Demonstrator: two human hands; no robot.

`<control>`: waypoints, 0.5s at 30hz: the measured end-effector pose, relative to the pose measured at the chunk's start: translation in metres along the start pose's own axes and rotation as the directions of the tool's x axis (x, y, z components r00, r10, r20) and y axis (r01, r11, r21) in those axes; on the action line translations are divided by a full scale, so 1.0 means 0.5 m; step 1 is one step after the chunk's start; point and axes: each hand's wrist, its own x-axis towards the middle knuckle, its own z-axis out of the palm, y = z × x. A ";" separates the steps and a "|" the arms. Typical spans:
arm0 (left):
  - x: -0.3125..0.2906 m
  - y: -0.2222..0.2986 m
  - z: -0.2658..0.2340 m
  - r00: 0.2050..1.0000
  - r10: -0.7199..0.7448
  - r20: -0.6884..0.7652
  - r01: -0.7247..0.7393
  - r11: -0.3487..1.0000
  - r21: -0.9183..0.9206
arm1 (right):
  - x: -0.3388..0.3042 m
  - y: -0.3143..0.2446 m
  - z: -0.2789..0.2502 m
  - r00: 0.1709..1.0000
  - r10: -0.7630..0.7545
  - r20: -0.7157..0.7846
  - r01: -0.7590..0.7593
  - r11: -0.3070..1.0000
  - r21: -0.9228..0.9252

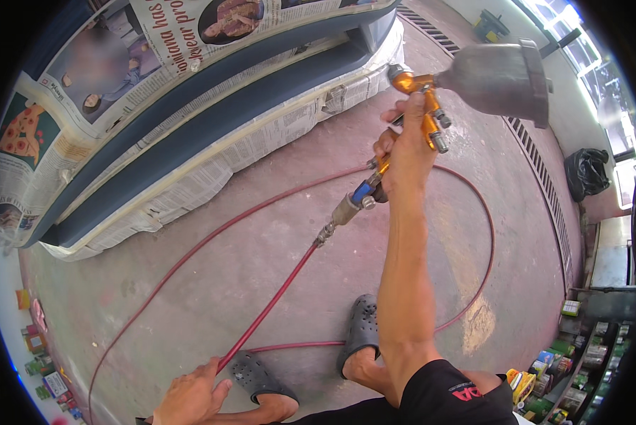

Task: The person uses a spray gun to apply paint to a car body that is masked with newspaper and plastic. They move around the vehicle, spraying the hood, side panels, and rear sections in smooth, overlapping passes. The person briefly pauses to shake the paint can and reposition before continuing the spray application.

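My right hand (404, 145) is wrapped round the handle of an orange-gold spray gun (429, 86), held out at arm's length. A grey cup (501, 79) is fixed to the gun and tilts to the right. Below the handle, a fitting with a blue band joins a red air hose (279, 292). My left hand (190, 394), low in the view, has its fingers closed round that hose, which runs taut between both hands. The gun's nozzle points left, toward a dark blue-grey car bumper (212, 145) masked with newspaper (112, 78). The nozzle is apart from the bumper.
The rest of the hose loops over the concrete floor (318, 283), passing by my dark clogs (364, 326). A slotted drain (541, 170) crosses the floor on the right. A black bag (587, 173) sits by the wall. Cans and boxes (573, 382) fill shelves at the lower right.
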 end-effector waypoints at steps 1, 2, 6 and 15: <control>0.000 -0.006 0.007 1.000 -0.007 -0.018 0.007 1.000 0.011 | 0.001 -0.003 -0.004 1.000 0.010 -0.019 -0.010 1.000 0.013; -0.002 -0.011 0.011 0.999 -0.018 -0.035 0.019 1.000 0.019 | -0.004 -0.007 -0.002 0.999 0.025 -0.035 -0.024 0.999 0.026; -0.018 -0.047 0.032 0.998 -0.050 -0.029 0.053 0.990 0.130 | -0.084 -0.005 0.044 0.993 0.105 0.060 -0.106 0.994 0.008; -0.118 -0.158 0.083 0.979 -0.170 0.113 0.166 0.985 0.045 | -0.435 0.061 0.239 0.888 0.251 0.384 -0.278 0.961 0.015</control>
